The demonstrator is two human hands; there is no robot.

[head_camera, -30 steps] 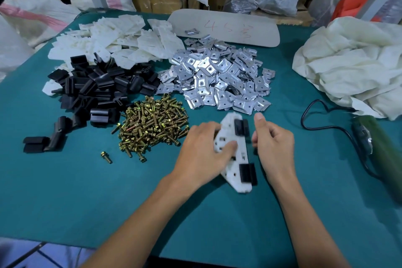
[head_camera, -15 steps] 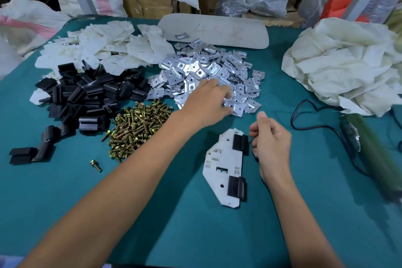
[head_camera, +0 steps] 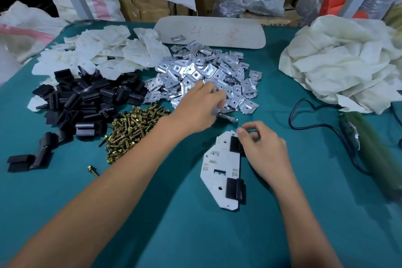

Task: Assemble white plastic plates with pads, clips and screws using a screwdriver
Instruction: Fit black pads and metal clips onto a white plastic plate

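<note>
- Table (head_camera: 195, 235), covered in teal cloth, carries all the parts; boxes and sacks stand behind it.
- Crumpled white sheet (head_camera: 343, 63) is heaped at the far right.
- Heap of white plates (head_camera: 104, 54) fills the far left corner.
- Beige board (head_camera: 211, 31) with red writing lies along the far edge.
- Heap of black pads (head_camera: 87, 98) sits just in front of the white plates, with a few loose ones nearer the left edge.
- Heap of metal clips (head_camera: 206, 72) lies mid-table, just right of the pads.
- Screwdriver (head_camera: 374, 148), green and blurred, lies at the right, untouched, and its black cable (head_camera: 304, 124) loops towards the sheet.
- Left hand (head_camera: 198, 106) reaches across to the near edge of the clips with its fingers curled down. A blurred metal piece shows under the fingertips, perhaps a clip, and I cannot tell whether the grip has closed on it.
- Right hand (head_camera: 263, 148) rests beside the single plate with its grip released. The fingers are loosely curled round nothing, and the thumb tip touches the upper pad's top corner.
- Heap of brass screws (head_camera: 132, 130) lies in front of the pads, partly under the left forearm.
- Single plate (head_camera: 217, 169) lies flat between the two forearms, with two black pads fitted on its right edge, one near the top and one near the bottom.
- Lone screw (head_camera: 92, 169) lies apart, left of the forearm.
</note>
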